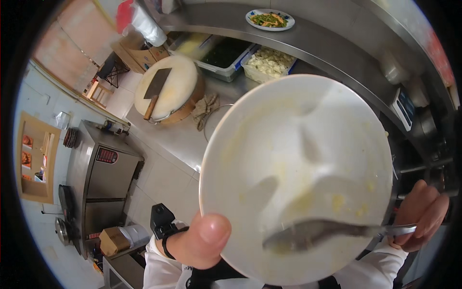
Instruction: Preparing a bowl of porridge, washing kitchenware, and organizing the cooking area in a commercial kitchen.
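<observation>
A white bowl (281, 151) fills the middle of the view, its hollow turned towards me, with thin yellow smears and a few bits of food inside. My left hand (202, 236) grips its lower left rim; the thumb lies over the edge and the other fingers are hidden behind. In my right hand (420, 216), at the lower right, is the handle of a metal spoon (317, 234). The spoon's head is over the lower inside of the bowl, slightly blurred; whether it touches the surface I cannot tell.
A cleaver (157, 86) lies on a round chopping block (184, 72), beside a crumpled cloth (205, 110). Behind are a tub of white pieces (269, 61) and a tub with dark contents (225, 50). A plate of food (270, 20) stands on the steel shelf (314, 39). A steel cabinet (110, 173) is at left.
</observation>
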Demonstrator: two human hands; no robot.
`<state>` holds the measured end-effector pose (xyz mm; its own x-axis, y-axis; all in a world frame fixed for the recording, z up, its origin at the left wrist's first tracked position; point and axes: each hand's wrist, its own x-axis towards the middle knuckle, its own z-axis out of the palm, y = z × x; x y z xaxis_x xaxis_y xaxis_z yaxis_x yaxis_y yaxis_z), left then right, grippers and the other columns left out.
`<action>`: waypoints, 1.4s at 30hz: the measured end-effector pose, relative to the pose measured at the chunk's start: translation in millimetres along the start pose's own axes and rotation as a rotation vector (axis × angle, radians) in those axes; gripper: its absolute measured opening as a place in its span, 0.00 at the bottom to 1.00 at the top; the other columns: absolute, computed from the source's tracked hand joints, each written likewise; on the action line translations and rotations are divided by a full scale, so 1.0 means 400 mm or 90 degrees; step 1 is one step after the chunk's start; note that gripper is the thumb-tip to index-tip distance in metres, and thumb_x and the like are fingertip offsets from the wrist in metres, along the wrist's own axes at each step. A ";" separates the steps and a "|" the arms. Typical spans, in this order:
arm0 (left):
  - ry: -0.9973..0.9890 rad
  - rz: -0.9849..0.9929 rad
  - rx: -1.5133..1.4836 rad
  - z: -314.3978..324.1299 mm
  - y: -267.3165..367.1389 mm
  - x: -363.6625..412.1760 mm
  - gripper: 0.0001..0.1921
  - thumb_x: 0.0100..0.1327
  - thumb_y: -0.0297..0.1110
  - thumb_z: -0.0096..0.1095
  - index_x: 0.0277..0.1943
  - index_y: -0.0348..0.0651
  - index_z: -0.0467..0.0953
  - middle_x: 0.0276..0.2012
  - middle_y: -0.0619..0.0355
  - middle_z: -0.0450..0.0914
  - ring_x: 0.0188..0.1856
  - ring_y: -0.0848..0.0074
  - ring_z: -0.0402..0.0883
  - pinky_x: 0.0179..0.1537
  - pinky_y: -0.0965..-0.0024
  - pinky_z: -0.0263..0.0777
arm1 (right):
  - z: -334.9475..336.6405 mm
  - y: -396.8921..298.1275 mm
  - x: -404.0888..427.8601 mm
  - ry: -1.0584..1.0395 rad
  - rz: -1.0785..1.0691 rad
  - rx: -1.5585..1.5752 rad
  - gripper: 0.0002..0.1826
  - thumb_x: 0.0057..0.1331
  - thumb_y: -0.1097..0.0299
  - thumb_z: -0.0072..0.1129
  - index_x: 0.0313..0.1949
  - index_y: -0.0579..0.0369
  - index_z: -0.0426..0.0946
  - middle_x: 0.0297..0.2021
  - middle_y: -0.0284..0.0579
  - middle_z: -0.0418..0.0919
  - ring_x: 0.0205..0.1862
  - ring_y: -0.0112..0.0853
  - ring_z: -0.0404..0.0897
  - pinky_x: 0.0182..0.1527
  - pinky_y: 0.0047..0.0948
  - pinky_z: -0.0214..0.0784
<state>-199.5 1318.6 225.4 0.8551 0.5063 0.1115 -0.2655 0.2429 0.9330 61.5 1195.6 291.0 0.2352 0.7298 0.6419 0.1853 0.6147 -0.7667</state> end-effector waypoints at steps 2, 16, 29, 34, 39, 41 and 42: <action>0.001 0.009 0.003 0.013 -0.012 -0.006 0.41 0.57 0.53 0.53 0.62 0.33 0.44 0.58 0.54 0.53 0.57 0.70 0.56 0.53 0.64 0.54 | -0.041 -0.033 0.024 -0.062 0.102 0.080 0.12 0.49 0.71 0.67 0.23 0.46 0.68 0.17 0.33 0.71 0.19 0.20 0.66 0.22 0.14 0.55; 0.157 -0.054 -0.107 0.124 0.055 0.163 0.46 0.52 0.54 0.59 0.62 0.33 0.42 0.52 0.51 0.59 0.52 0.69 0.61 0.52 0.66 0.56 | -0.118 0.008 0.146 -0.286 -0.299 -0.337 0.11 0.45 0.70 0.60 0.28 0.60 0.71 0.19 0.44 0.72 0.19 0.31 0.71 0.20 0.22 0.64; 0.265 0.158 -0.004 0.101 0.064 -0.133 0.46 0.51 0.57 0.58 0.61 0.32 0.44 0.51 0.51 0.60 0.52 0.70 0.62 0.51 0.67 0.58 | 0.072 -0.186 0.002 -0.329 -0.201 -0.280 0.09 0.46 0.68 0.59 0.25 0.55 0.69 0.19 0.42 0.72 0.19 0.31 0.70 0.20 0.23 0.63; 0.305 0.139 -0.007 0.097 0.021 -0.071 0.46 0.51 0.58 0.57 0.61 0.32 0.45 0.51 0.51 0.61 0.52 0.70 0.62 0.50 0.67 0.58 | 0.073 -0.100 0.076 -0.282 -0.326 -0.452 0.09 0.44 0.69 0.58 0.25 0.55 0.69 0.20 0.41 0.72 0.19 0.31 0.69 0.22 0.21 0.63; 0.286 0.138 -0.017 0.102 0.034 -0.057 0.46 0.51 0.59 0.57 0.61 0.32 0.45 0.51 0.51 0.61 0.52 0.71 0.62 0.50 0.67 0.59 | 0.020 -0.104 0.057 -0.418 -0.156 -0.194 0.04 0.59 0.71 0.56 0.28 0.52 0.70 0.23 0.36 0.75 0.21 0.21 0.69 0.28 0.16 0.63; 0.293 0.136 -0.015 0.098 0.042 -0.061 0.46 0.51 0.59 0.57 0.61 0.32 0.45 0.51 0.51 0.61 0.52 0.71 0.62 0.50 0.68 0.59 | 0.006 -0.078 0.066 -0.401 -0.093 -0.067 0.03 0.59 0.73 0.55 0.28 0.53 0.70 0.23 0.37 0.75 0.23 0.23 0.70 0.30 0.16 0.64; 0.295 0.135 -0.016 0.097 0.045 -0.062 0.46 0.51 0.59 0.57 0.61 0.32 0.45 0.51 0.51 0.61 0.52 0.71 0.62 0.50 0.68 0.59 | 0.002 -0.067 0.070 -0.380 -0.024 0.051 0.03 0.59 0.75 0.53 0.27 0.54 0.71 0.23 0.39 0.74 0.24 0.25 0.71 0.33 0.16 0.65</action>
<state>-208.2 1278.5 252.6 0.4961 0.8587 0.1285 -0.4273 0.1126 0.8971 62.4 1199.9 329.7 -0.3510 0.7348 0.5804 0.1052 0.6468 -0.7554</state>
